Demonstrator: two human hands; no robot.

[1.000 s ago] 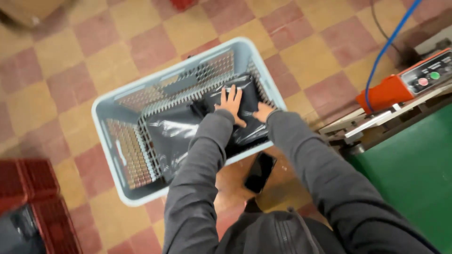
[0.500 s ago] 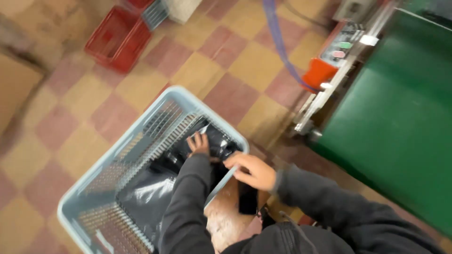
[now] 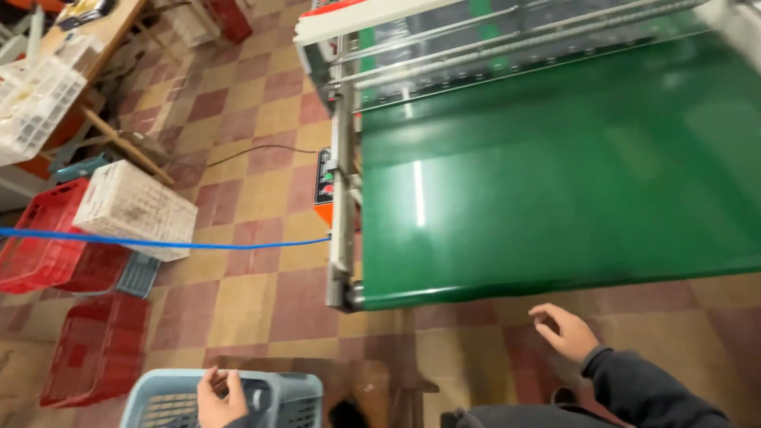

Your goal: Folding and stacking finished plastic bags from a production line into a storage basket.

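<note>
Two hands between basket and green belt

We grip the rim of the pale blue basket [image 3: 273, 390] with our left hand [image 3: 220, 396]; our right hand [image 3: 564, 331] hangs open and empty just below the green belt [image 3: 555, 182]. We judge a steady rim grip keeps the basket from tipping.

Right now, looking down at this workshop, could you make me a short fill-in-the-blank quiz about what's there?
1. The left hand rests at the rim of a pale blue ____.
2. The right hand hangs empty just below the conveyor belt, whose colour is ____.
3. A thin hose stretching across the checkered floor is ____ in colour.
4. Beside the white crate stand crates coloured ____.

Missing words: basket; green; blue; red
</note>
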